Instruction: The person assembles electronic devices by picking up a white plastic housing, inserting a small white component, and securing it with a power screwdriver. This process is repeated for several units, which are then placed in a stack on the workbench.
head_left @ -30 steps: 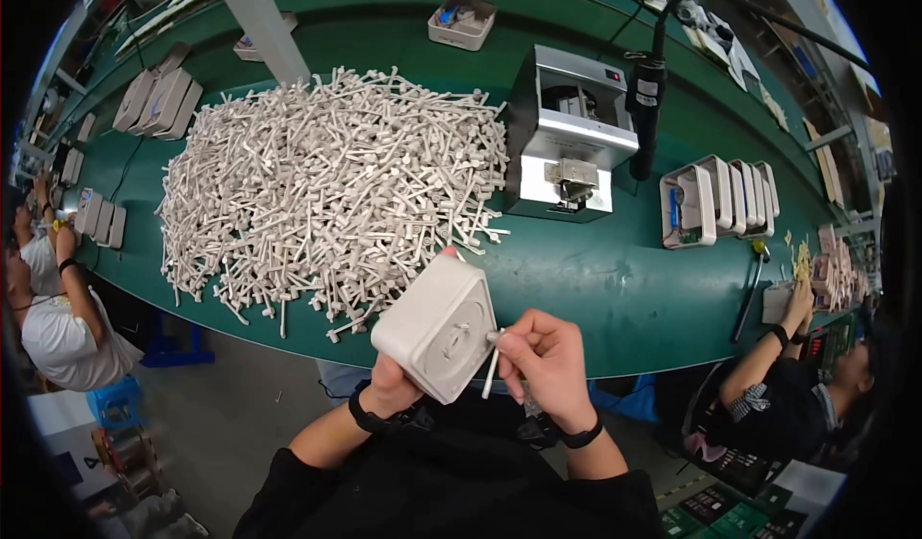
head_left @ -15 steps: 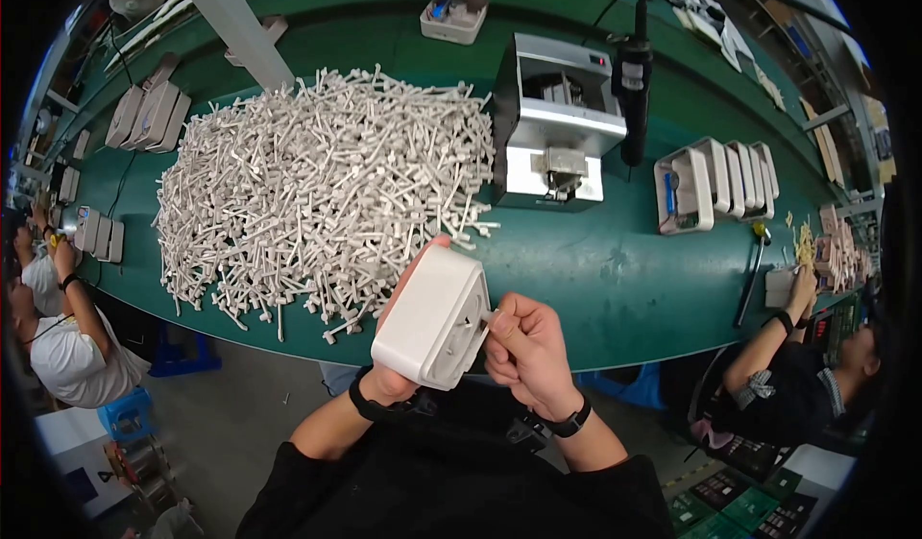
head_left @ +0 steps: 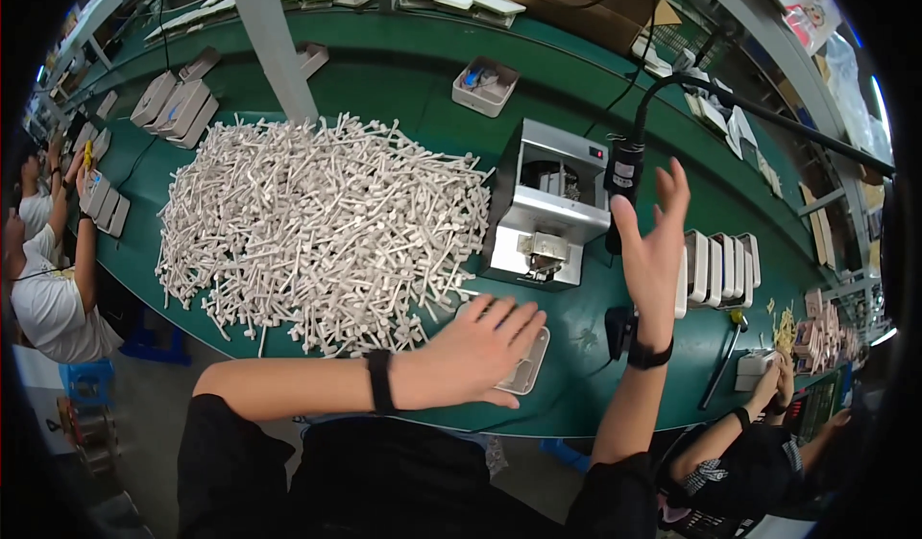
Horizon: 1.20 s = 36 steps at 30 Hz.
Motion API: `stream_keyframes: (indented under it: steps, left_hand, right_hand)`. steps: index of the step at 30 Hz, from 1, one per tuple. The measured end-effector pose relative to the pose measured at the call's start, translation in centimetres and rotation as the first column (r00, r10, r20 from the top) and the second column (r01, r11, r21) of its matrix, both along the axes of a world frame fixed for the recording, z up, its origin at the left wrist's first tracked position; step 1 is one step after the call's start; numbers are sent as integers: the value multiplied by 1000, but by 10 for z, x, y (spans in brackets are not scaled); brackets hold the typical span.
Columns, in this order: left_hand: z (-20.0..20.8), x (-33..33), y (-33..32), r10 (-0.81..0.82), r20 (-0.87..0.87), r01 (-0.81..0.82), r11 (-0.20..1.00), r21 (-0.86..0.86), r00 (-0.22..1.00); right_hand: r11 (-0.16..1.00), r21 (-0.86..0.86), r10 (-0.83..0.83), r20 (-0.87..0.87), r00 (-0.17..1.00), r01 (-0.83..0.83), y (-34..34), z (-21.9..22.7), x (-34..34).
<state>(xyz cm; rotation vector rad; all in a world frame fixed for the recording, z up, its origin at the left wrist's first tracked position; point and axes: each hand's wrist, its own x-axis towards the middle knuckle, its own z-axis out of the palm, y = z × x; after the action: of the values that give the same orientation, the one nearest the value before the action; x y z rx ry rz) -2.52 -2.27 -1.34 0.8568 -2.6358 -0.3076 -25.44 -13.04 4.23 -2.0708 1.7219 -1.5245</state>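
Head view: the left hand [head_left: 480, 352] lies flat, fingers spread, palm down on the white plastic housing [head_left: 523, 371], pinning it to the green tabletop [head_left: 384, 88] just in front of the grey machine [head_left: 543, 208]. The right hand [head_left: 653, 251] hangs open in the air, holding nothing, up beside the machine's right flank. The housing sits down-left of that empty grip, its long side running toward the machine; the left hand is nearer.

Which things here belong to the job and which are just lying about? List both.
In use: left hand flat on white casing; right hand raised, open; machine; pin pile.
Lying about: casing row; small tray; hammer.
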Motion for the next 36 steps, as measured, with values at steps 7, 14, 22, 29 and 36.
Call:
stream_keyframes:
  steps: [7, 14, 22, 29, 36]
  left_hand:
    - [40, 65, -209, 480, 228, -439, 874, -209, 847]
    - [47, 61, -206, 226, 404, -237, 971, -23, 887]
    - [12, 59, 3, 75, 45, -81, 984, 156, 996]
    - [-19, 33, 44, 410, -323, -252, 865, 434, 853]
    - [-27, 33, 46, 448, -395, -203, 827, 524, 802]
  right_hand:
    - [892, 348, 201, 268, 942, -289, -40, -5, -26]
    - [912, -224, 404, 635, 659, -344, 31, 28, -19]
    - [723, -289, 664, 542, 516, -627, 33, 33, 66]
    - [789, -254, 571, 641, 514, -560, 46, 29, 64]
    - [711, -158, 579, 684, 444, -685, 116, 24, 85]
